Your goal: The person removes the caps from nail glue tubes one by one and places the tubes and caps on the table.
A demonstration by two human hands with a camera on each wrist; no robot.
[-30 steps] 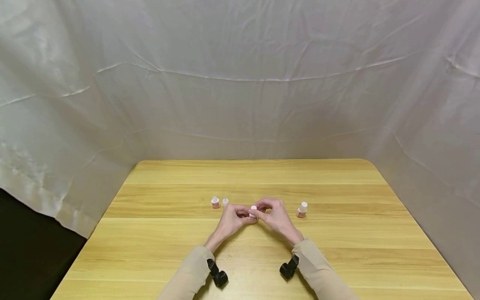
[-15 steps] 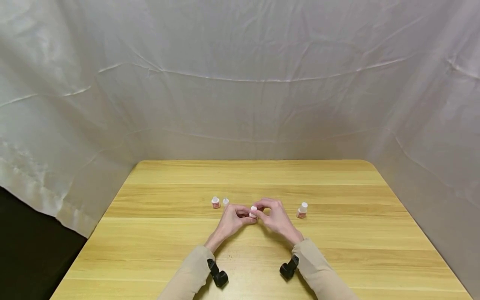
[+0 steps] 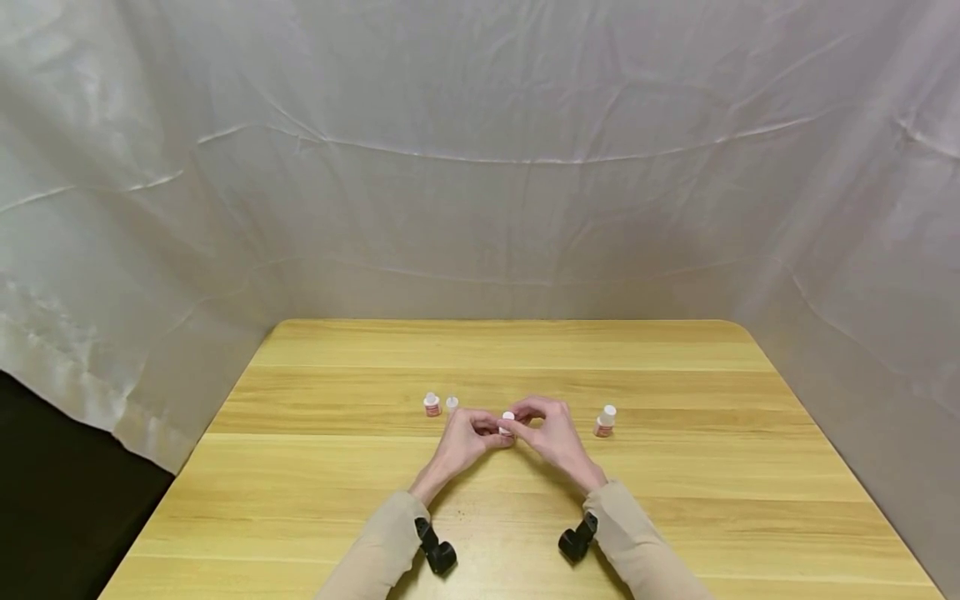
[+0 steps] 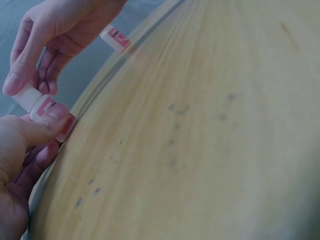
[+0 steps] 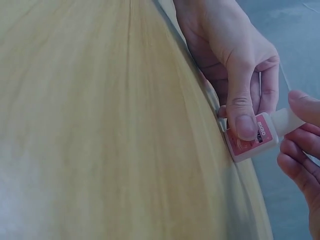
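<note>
Head view: over 1 second nothing visibly moved; the left hand [image 3: 463,440] gripped the bottle [image 5: 263,140], the right hand [image 3: 553,433] pinched its cap [image 5: 286,121], which stayed on, any twisting unclear.

1 btl [image 3: 604,422] R of mid btl [image 5: 265,135]

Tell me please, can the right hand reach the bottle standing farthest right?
Probably yes: nothing visible stands between the right hand and that bottle, though this hand is pinching a white cap.
</note>
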